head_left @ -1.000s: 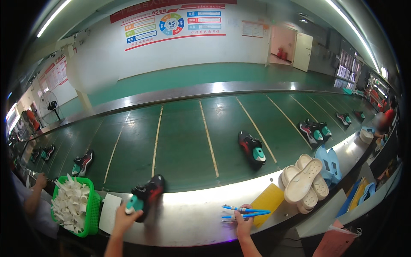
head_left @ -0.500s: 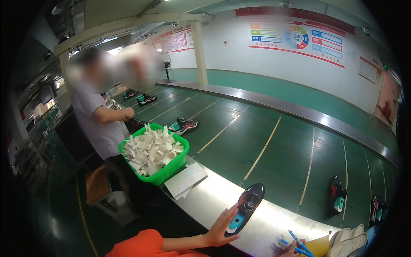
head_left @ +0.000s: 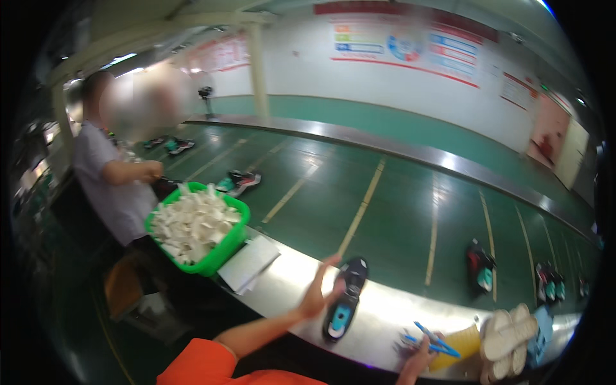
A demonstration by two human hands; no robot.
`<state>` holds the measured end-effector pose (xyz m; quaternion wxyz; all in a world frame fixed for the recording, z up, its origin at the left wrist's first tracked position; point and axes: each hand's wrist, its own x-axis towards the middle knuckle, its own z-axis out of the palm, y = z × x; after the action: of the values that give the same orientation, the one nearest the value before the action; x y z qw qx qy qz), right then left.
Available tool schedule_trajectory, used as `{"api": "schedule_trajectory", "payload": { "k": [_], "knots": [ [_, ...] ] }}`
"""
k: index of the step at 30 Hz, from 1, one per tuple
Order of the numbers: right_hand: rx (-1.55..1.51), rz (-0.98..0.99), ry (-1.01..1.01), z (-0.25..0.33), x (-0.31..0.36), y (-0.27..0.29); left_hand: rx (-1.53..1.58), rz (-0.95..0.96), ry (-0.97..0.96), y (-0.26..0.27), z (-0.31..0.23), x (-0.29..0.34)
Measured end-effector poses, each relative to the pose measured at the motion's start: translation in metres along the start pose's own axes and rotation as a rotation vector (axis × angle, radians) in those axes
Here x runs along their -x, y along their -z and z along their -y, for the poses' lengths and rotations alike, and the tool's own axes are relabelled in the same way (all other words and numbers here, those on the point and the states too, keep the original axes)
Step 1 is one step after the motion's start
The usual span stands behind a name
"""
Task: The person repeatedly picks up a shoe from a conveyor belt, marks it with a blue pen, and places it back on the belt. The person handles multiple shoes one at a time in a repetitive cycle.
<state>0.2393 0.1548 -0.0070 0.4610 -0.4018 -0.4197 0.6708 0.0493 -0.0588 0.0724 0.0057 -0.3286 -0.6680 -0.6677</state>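
Note:
A dark sports shoe (head_left: 346,300) with a teal patch at its near end lies on the metal bench edge (head_left: 289,273), its long side pointing away from me. At its left side is my left hand (head_left: 316,290), fingers spread, with the thumb side over the shoe's edge; blur hides whether it touches. Farther right, my right hand (head_left: 418,359) is closed around a thin blue two-armed tool (head_left: 436,340), whose exact kind I cannot make out. Right beside that hand sits a yellow block-like thing (head_left: 459,346).
Pale insole-shaped pieces (head_left: 507,340) are stacked at the right, beside a blue item (head_left: 542,330). A green basket (head_left: 221,253) of white pieces and white sheets (head_left: 249,263) stand left. More shoes (head_left: 480,266) rest on the green conveyor (head_left: 327,212). A co-worker (head_left: 106,173) stands at left.
My left hand has loosened from the shoe and spread its fingers. The shoe is turned straighter and lies on the bench. The whole view has swung right; my right hand keeps the blue tool.

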Motion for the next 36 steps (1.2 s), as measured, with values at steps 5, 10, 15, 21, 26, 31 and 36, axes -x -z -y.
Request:
{"api": "schedule_trajectory", "payload": {
  "k": [5,10,15,21,26,31,36],
  "knots": [
    [-0.008,0.125,0.002,0.012,0.011,-0.01,-0.39,0.274,0.436,0.008,0.095,-0.093],
    [-0.044,0.1,0.041,0.003,0.01,-0.011,-0.099,0.279,0.682,-0.014,0.096,-0.098],
    [-0.028,0.12,0.042,0.003,0.006,-0.006,0.051,0.235,0.276,-0.017,-0.013,-0.076],
    [0.017,0.1,0.141,0.006,0.014,-0.012,-0.034,0.244,-0.116,-0.019,-0.096,-0.011],
    [0.036,0.125,0.361,0.032,0.037,-0.025,-0.1,0.167,-0.184,-0.027,-0.101,0.001],
    [-0.026,0.033,0.723,0.087,0.067,-0.047,-0.152,0.133,-0.221,-0.035,-0.103,-0.001],
    [0.123,0.073,0.889,0.111,0.105,-0.073,-0.155,0.143,-0.245,-0.042,-0.096,-0.004]
  ]
}}
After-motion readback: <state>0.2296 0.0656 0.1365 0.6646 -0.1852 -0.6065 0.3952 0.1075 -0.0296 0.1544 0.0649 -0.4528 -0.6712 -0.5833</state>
